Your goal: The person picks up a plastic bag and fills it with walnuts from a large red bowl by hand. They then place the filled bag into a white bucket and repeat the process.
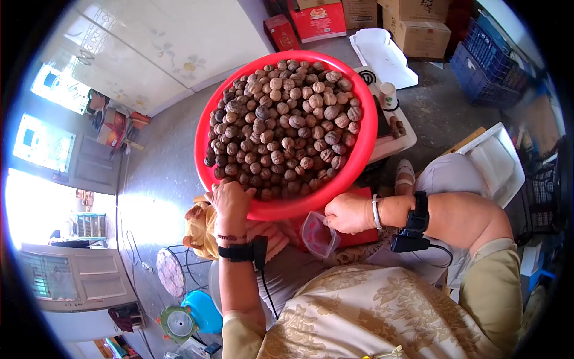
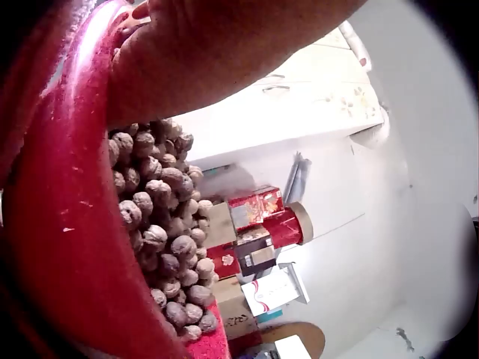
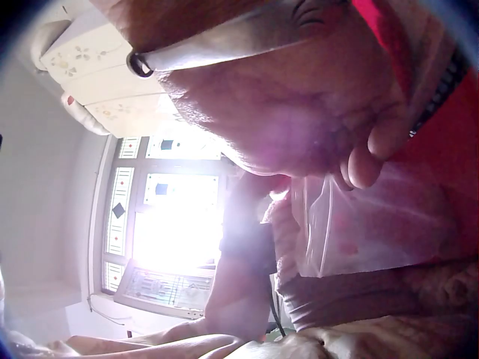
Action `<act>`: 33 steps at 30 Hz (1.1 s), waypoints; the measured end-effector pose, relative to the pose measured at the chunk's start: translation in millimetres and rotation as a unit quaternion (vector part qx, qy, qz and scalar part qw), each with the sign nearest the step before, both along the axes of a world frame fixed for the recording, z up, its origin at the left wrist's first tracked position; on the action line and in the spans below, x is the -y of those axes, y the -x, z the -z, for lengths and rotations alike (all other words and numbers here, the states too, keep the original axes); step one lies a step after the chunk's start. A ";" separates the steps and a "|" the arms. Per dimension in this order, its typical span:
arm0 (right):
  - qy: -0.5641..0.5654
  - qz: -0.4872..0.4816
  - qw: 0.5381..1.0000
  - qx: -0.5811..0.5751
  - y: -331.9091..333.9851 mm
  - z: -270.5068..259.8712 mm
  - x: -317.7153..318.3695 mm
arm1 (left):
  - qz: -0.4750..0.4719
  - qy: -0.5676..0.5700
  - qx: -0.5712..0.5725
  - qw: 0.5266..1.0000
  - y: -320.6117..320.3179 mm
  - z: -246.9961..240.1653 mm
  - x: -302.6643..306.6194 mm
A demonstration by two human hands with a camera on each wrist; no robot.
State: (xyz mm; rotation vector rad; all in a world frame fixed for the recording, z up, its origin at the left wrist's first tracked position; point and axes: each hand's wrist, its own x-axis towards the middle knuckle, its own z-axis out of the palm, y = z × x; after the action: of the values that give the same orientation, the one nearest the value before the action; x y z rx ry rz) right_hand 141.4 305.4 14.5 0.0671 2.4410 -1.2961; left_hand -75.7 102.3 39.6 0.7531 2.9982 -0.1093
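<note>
A large red plastic basin (image 1: 365, 143), heaped with walnuts (image 1: 287, 119), fills the middle of the head view. My left hand (image 1: 232, 203) grips its near left rim; the left wrist view shows that hand lying across the red edge beside the nuts. Just below the basin's near right side, the curled fingers of my right hand (image 1: 350, 213) hold a clear plastic bag (image 1: 320, 234) with reddish marks on it. In the right wrist view the bag (image 3: 352, 224) hangs creased below the fingers, against something red.
A white cabinet (image 1: 161, 54) stands beyond the basin at left. Cardboard boxes (image 1: 423, 39) and blue crates (image 1: 487, 66) are at the back right. A low table (image 1: 394, 143) with a white bottle (image 1: 388, 93) sits right of the basin. A round-topped stool (image 1: 170, 272) stands at lower left.
</note>
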 end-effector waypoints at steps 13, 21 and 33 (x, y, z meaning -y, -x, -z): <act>0.028 0.023 0.997 0.072 1.7 -27.5 -0.2 | 0.047 -0.157 0.063 0.984 -22.3 -15.8 5.7; -0.016 -0.004 0.999 -0.031 3.0 0.1 2.5 | 0.125 -0.364 0.173 0.907 -80.7 -52.0 11.9; -0.021 0.007 1.000 0.013 1.5 -18.3 0.6 | 0.212 -0.340 0.110 0.910 -94.2 -46.3 13.2</act>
State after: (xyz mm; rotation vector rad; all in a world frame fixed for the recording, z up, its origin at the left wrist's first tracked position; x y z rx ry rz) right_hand 139.9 304.8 32.8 0.1108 2.4506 -1.2424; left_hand 18.4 89.1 85.9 1.3463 2.5746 0.9795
